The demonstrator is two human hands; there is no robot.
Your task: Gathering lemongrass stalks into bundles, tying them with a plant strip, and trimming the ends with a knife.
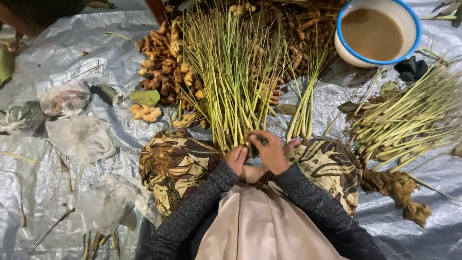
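A thick bundle of green lemongrass stalks [231,72] stands fanned out in front of my knees. My left hand [237,158] grips the base of the bundle from the left. Pressed against the same base from the right, my right hand [270,150] has its fingers curled around the stalk ends [251,139]. A small dark thing shows between my fingers; what it is I cannot tell. My knees are covered by a brown patterned cloth [173,163].
A pile of ginger-like roots [163,67] lies behind the bundle. A smaller lemongrass bunch [304,106] stands at right, more stalks [414,120] lie far right. A blue-rimmed white bowl [414,29] holds brown liquid. Clear plastic bags [79,135] and dry leaves [399,190] litter the silver tarp [48,53].
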